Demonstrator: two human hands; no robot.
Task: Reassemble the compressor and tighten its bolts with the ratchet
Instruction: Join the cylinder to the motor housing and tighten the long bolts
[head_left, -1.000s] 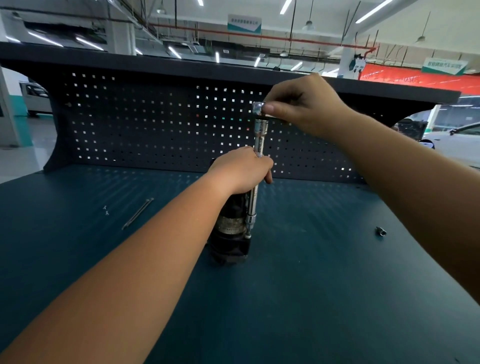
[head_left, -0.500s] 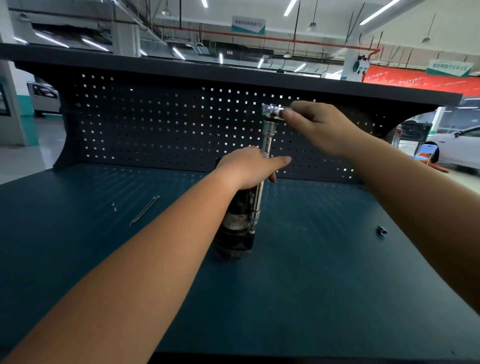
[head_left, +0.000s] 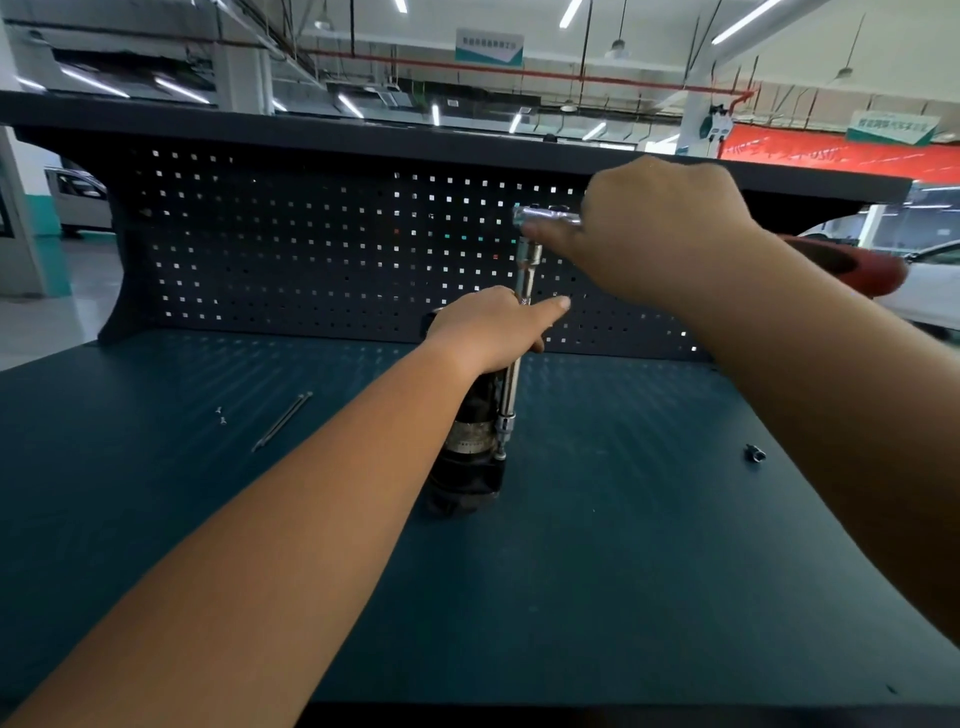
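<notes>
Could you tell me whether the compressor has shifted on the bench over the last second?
No. The compressor stands at the same spot, between the long rods and the small socket, which lie as before.

A dark teal counter (head_left: 623, 571) backs onto a black pegboard (head_left: 311, 249) with square holes, capped by a flat shelf (head_left: 260, 130). Beyond lies a big workshop hall: strip lights (head_left: 570, 11) on a pale ceiling, a hanging sign (head_left: 488, 47) (lettering too blurred to read), a red banner (head_left: 831, 153), a white car (head_left: 930, 291) at right, and grey floor (head_left: 52, 312) at left.
</notes>
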